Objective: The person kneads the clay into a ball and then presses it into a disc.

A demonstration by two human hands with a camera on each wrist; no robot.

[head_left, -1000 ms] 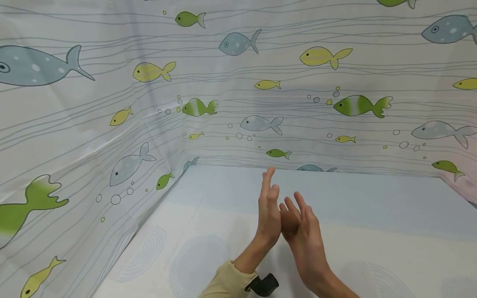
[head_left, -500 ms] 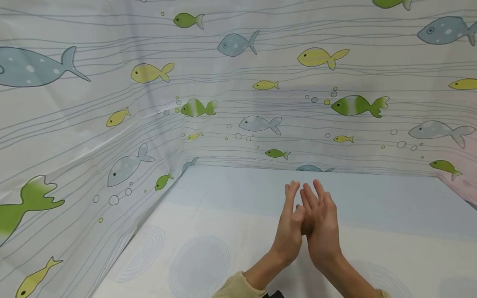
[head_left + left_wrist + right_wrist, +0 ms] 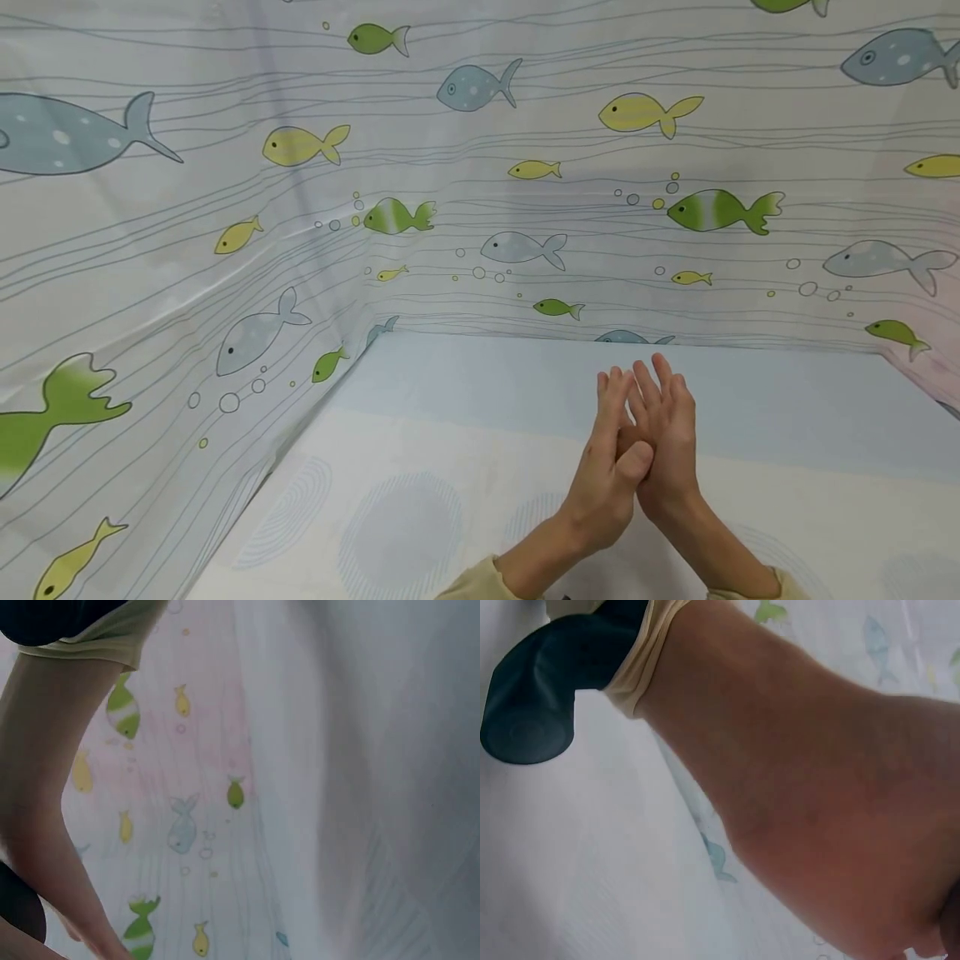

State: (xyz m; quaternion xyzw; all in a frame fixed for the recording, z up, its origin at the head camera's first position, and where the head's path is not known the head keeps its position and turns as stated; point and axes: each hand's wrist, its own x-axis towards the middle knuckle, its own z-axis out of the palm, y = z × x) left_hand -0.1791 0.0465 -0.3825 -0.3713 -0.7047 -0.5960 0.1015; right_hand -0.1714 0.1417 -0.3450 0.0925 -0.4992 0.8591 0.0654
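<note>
On the far left a fish-print curtain (image 3: 150,275) hangs as a side wall and meets a second panel of the same cloth at a corner behind the table (image 3: 420,467), so the light tabletop with its pale blue band and faint arch patterns is closed in on at least two sides, seemingly as a plain backdrop for the hands. Moving right, the left hand (image 3: 607,475) rises from a cream sleeve (image 3: 480,583), its fingers straight and pointing up and away, its thumb laid across the front where the two palms meet. Pressed flat against it is the right hand (image 3: 671,454), fingers likewise straight and a little higher, so the pair stand palm to palm above the table and not on it. That flat, pressed posture suits rubbing or rolling something small between the palms, but nothing shows between them in the head view, and I cannot tell whether they enclose anything. The wrist views add only forearms, a sleeve cuff, a dark strap mount (image 3: 532,705) and more fish cloth.
</note>
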